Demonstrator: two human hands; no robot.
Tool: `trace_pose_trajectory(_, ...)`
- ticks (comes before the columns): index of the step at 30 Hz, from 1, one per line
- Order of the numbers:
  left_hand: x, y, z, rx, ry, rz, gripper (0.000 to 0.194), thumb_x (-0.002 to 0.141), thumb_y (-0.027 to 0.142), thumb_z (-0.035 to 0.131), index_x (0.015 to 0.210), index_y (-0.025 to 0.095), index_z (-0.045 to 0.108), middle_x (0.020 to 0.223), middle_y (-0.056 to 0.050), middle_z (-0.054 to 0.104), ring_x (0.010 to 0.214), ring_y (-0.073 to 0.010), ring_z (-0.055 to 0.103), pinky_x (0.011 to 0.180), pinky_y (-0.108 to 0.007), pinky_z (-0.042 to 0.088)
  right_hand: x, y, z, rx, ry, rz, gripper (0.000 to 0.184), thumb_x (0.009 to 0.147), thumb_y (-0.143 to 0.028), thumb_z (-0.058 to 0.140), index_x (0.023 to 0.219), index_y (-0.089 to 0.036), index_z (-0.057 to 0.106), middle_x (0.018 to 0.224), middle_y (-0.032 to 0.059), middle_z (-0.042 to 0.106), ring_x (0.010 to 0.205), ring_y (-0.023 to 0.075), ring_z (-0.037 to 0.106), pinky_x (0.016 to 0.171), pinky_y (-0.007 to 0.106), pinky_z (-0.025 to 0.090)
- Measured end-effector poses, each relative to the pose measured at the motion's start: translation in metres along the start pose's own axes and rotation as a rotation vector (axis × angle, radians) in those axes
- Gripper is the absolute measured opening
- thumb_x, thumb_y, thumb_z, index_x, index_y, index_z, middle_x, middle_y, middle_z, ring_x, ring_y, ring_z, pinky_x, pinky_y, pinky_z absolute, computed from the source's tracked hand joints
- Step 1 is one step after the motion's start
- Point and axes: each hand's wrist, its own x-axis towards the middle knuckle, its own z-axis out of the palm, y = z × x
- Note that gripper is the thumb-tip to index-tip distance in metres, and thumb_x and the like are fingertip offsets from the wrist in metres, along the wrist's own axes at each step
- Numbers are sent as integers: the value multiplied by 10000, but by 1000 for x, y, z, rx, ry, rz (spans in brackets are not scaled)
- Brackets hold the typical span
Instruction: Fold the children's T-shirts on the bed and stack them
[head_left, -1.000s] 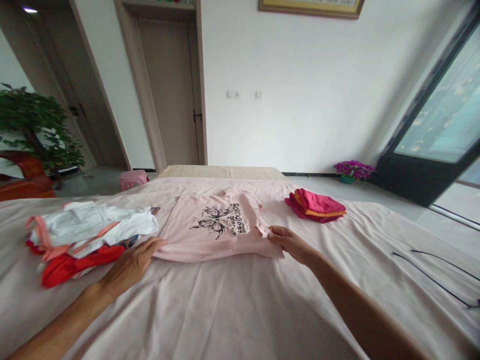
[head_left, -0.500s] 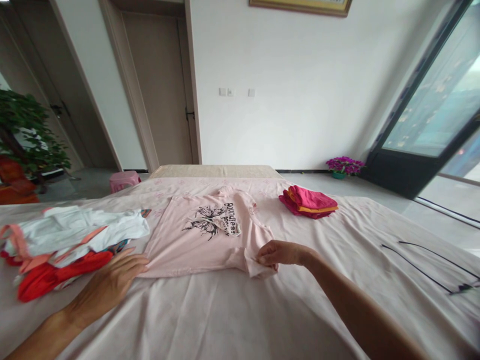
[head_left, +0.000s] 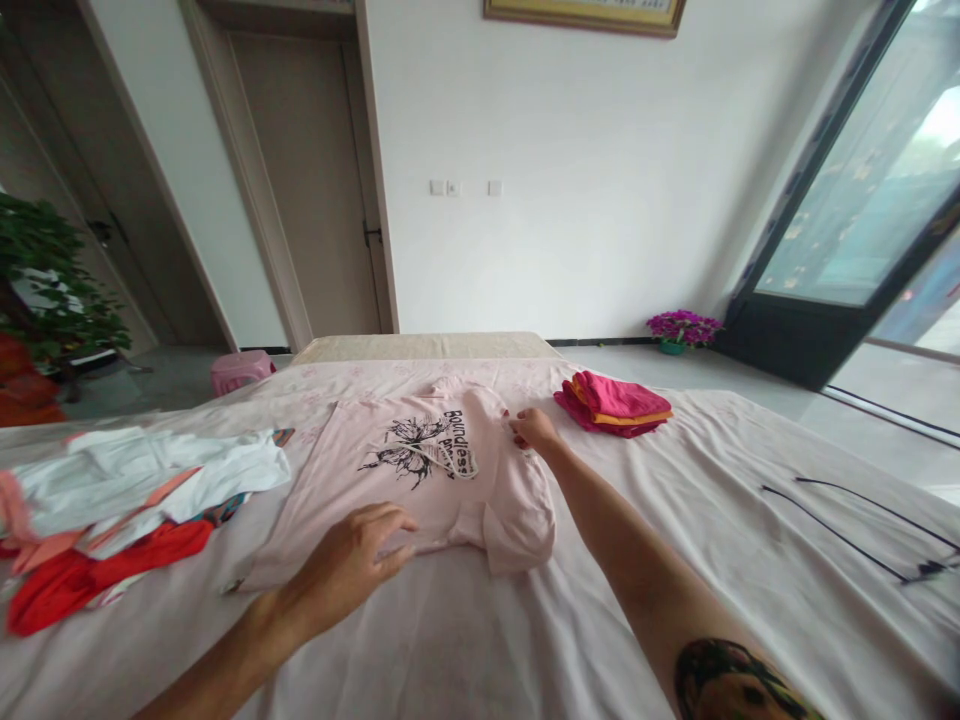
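Observation:
A pale pink T-shirt [head_left: 375, 490] with a black print lies spread on the pink bedsheet [head_left: 465, 640]. My left hand [head_left: 352, 565] rests on the shirt's near hem, fingers curled down onto the cloth. Farther off, my right hand [head_left: 531, 428] sits at the shirt's far right shoulder, fingers pinched on the fabric there. The right sleeve lies bunched between the two hands.
A loose heap of white, orange and red clothes [head_left: 112, 510] lies at the left. A folded stack of magenta and orange garments [head_left: 613, 402] sits at the far right. Beyond the bed are a pink stool [head_left: 241, 368], a potted plant [head_left: 45, 290] and a flower pot [head_left: 684, 330].
My left hand has moved right along the near hem toward the shirt's middle. My right hand has left the near right sleeve and reached forward to the far shoulder.

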Motion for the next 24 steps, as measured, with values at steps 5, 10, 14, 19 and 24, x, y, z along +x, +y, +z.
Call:
trace_pose_trajectory(5,44,60,42,-74,-30,219,403,814,457,707,1151,241,661,1205,-41,684,1131,-231,607,1025,-369,445,29,-14,21,-141,60,62,255,786,-319,666,961,-148,736,1061,191,722,1056,317,663,871,372,489)
trace_pose_trajectory(10,80,90,85,12,15,285,585,760,439,749,1269,204,581,1313,-98,617,1258,-304,519,1119,-477,356,53,-14,35,-154,87,30,303,871,-331,546,983,-119,732,1015,194,732,986,277,685,803,307,485)
trace_pose_trajectory(14,100,93,108,21,-14,197,164,884,156,541,1009,179,645,1064,-77,702,1027,-232,630,1051,-437,419,65,-10,34,-132,103,-28,358,944,-327,438,924,-108,720,811,123,735,773,191,693,656,223,458)
trace_pose_trajectory(19,110,97,119,-226,-32,128,107,927,210,492,948,211,596,958,-77,709,941,-226,641,1109,-464,357,69,7,15,-208,193,-52,324,965,-252,417,1174,-108,619,1043,167,713,939,220,672,768,262,467)
trace_pose_trajectory(24,110,109,114,-429,-111,96,150,917,236,510,998,227,636,1074,-83,708,1083,-243,612,1058,-442,400,58,29,-5,-341,160,-61,280,961,-257,465,1187,-153,595,1082,158,697,1004,247,656,843,325,465)
